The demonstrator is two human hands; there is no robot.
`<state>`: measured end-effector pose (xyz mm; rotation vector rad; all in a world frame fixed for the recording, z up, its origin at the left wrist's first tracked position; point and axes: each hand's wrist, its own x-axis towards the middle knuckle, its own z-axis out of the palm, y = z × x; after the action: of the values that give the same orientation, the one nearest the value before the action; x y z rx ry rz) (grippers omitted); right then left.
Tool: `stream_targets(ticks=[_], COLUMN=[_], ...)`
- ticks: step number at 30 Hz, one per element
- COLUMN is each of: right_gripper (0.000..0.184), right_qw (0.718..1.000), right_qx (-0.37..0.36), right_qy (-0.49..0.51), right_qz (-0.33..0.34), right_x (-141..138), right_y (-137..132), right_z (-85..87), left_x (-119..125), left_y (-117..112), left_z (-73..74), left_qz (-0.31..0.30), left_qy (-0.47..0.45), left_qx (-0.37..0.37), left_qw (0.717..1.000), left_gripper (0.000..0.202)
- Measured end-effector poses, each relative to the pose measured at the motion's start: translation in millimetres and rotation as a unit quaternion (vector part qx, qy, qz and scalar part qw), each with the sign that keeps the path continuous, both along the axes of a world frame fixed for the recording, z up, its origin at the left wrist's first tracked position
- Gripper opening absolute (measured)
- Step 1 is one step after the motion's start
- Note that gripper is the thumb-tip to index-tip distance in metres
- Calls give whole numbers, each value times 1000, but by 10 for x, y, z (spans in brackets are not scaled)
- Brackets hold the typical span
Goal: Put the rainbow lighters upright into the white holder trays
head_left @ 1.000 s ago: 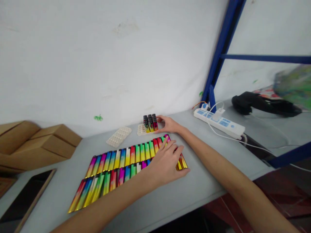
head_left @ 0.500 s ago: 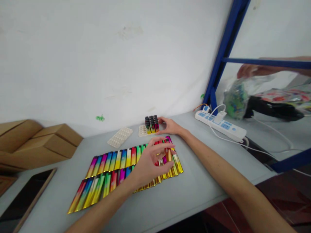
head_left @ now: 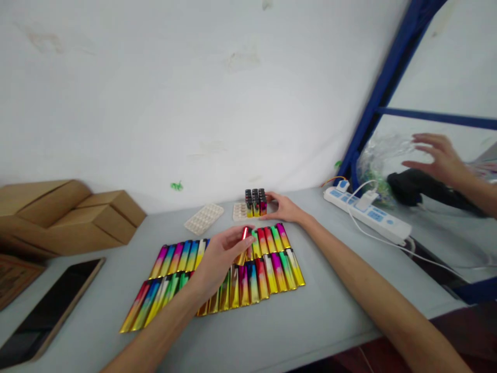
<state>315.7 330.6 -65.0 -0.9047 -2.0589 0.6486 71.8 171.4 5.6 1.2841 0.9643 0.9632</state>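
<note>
Two rows of shiny rainbow-coloured lighter sleeves [head_left: 267, 267] lie flat on the grey table [head_left: 310, 321]. My left hand [head_left: 217, 259] hovers over the rows' middle, its fingers pinched on one red and gold sleeve [head_left: 243, 243] raised off the table. My right hand [head_left: 285, 208] rests further back, fingers curled against a small cluster of upright black-capped lighters [head_left: 256, 201] standing in a white tray [head_left: 238, 211].
A second white tray [head_left: 204, 218] lies left of the first. Cardboard boxes [head_left: 73, 217] and a dark tablet [head_left: 50, 308] sit at the left. A white power strip [head_left: 368, 215] with cables lies right, by a blue frame [head_left: 382, 88]. Another person's hand [head_left: 438, 158] reaches over a plastic bag [head_left: 378, 160].
My left hand went from lying on the sleeves to picking one up and lifting it leftward. At the right, another person's hand brought a plastic bag in and set it down.
</note>
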Motion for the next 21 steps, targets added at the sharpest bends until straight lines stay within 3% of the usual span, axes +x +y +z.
stream_targets(ticks=[5,9,13,21], right_gripper=[82,77,76,75], right_qw=[1000,999,1000,1000], right_qx=[-14,-19,-14,-6], right_qy=[-13,-17,-19,-26], right_qz=[-17,-23,-13,-16], right_x=[6,0,2,-1], right_y=[-9,-39,-58,-64], right_z=[-8,17,46,59], left_x=[-3,-30,-46,-50], left_y=[-24,-16,-42,-69], left_z=[20,11,39,84], left_qz=[-26,-5,44,87], left_qy=[-10,111,231,299], left_qx=[-13,85,180,232], left_qw=[1000,990,955,922], left_gripper=[46,30,43,46])
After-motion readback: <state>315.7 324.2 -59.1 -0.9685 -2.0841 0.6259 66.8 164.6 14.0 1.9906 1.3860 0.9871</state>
